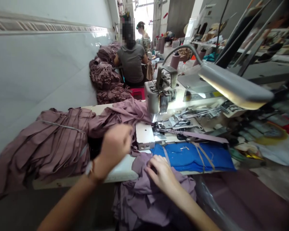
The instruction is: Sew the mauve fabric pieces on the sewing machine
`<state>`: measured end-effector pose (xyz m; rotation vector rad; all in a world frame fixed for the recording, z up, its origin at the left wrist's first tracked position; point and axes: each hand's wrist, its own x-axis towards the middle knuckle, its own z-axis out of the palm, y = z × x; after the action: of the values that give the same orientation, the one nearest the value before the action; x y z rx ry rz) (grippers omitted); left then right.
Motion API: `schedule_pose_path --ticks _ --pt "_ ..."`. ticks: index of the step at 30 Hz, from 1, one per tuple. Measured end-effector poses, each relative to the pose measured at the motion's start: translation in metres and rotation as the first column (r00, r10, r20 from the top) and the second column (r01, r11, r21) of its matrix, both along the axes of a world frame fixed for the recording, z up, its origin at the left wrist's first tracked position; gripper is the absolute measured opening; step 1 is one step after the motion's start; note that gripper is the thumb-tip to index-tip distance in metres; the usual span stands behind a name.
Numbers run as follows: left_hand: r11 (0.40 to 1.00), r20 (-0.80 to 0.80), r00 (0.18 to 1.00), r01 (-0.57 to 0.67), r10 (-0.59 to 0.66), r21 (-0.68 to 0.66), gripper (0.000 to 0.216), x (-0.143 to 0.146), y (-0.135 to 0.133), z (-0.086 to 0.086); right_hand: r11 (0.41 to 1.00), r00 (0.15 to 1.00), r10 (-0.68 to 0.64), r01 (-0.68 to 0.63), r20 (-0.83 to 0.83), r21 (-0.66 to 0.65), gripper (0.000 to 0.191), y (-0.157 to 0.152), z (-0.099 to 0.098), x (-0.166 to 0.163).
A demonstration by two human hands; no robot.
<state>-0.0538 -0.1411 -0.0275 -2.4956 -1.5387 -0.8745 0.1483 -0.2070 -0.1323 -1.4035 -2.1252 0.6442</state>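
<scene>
My left hand (115,142) is closed and a little blurred, gripping mauve fabric (121,117) that runs up to the sewing machine (159,96). My right hand (160,173) is closed on a bunched mauve garment piece (144,195) at the table's front edge, beside a blue cloth (195,157). A narrow mauve strip (197,135) leads from the right into the needle area. A large heap of the same mauve fabric (48,144) lies on the table to my left.
A lit lamp (233,85) hangs over the machine. A tiled wall (38,70) runs along the left. Ahead, a person in a grey top (132,61) sits beside more mauve piles (106,77); another person works farther back. Clutter fills the right side.
</scene>
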Motion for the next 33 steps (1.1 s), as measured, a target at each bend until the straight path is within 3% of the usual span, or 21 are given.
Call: schedule_pose_path --ticks 2,3,5,7,9,11,15,18,21,23,25,27,30,33 --pt "0.948 0.021 0.993 0.116 -0.115 -0.297 0.022 0.020 -0.040 -0.043 1.000 0.992 0.010 -0.010 -0.126 -0.005 0.015 -0.002 0.001 0.012" --pt "0.914 0.056 0.993 0.116 -0.103 -0.390 0.020 0.027 -0.054 -0.064 1.000 0.983 0.019 -0.021 -0.180 -0.010 0.016 -0.004 0.002 0.018" --pt "0.876 0.140 0.990 0.074 -0.008 -0.477 0.016 0.034 -0.072 -0.096 0.998 0.961 0.044 -0.052 -0.271 -0.021 0.017 -0.008 0.005 0.027" --pt "0.845 0.223 0.973 0.075 0.053 -0.529 0.009 0.036 -0.074 -0.107 0.996 0.936 0.076 -0.090 -0.344 -0.024 0.017 -0.012 0.009 0.031" --pt "0.836 0.300 0.953 0.130 0.044 -0.533 0.009 0.036 -0.066 -0.097 0.993 0.910 0.101 -0.118 -0.403 -0.018 0.017 -0.014 0.017 0.032" --pt "0.877 0.361 0.933 0.171 0.003 -0.448 0.011 0.036 -0.051 -0.071 0.995 0.887 0.086 -0.100 -0.454 -0.008 0.016 -0.010 0.027 0.032" --pt "0.969 0.283 0.955 0.145 -0.085 -0.201 0.015 0.045 -0.012 -0.023 0.987 0.851 -0.156 0.149 -0.502 -0.053 0.014 0.016 0.041 0.030" --pt "0.992 0.122 0.989 0.089 -0.078 -0.093 0.018 0.060 0.008 -0.022 0.943 0.805 -0.327 0.316 -0.495 -0.109 0.017 0.039 0.037 0.027" --pt "0.980 0.045 0.982 0.186 -0.183 -0.067 0.025 0.070 0.009 -0.046 0.928 0.776 -0.367 0.345 -0.513 -0.141 0.018 0.044 0.025 0.026" --pt "0.953 0.021 0.955 0.297 -0.297 -0.055 0.032 0.070 0.003 -0.061 0.927 0.749 -0.374 0.309 -0.547 -0.212 0.018 0.036 0.016 0.029" --pt "0.936 0.015 0.937 0.351 -0.350 -0.036 0.039 0.065 -0.002 -0.070 0.919 0.713 -0.372 0.190 -0.595 -0.346 0.019 0.020 0.010 0.035" --pt "0.920 0.016 0.921 0.389 -0.389 -0.051 0.044 0.060 -0.004 -0.071 0.866 0.672 -0.363 -0.011 -0.645 -0.499 0.022 0.004 0.008 0.043" --pt "0.888 0.012 0.894 0.446 -0.447 -0.111 0.046 0.058 -0.001 -0.065 0.731 0.580 -0.392 -0.275 -0.714 -0.624 0.025 -0.014 0.009 0.052" --pt "0.895 0.016 0.902 0.431 -0.432 -0.114 0.045 0.061 0.006 -0.062 0.704 0.489 -0.441 -0.331 -0.752 -0.628 0.028 -0.015 0.014 0.054"
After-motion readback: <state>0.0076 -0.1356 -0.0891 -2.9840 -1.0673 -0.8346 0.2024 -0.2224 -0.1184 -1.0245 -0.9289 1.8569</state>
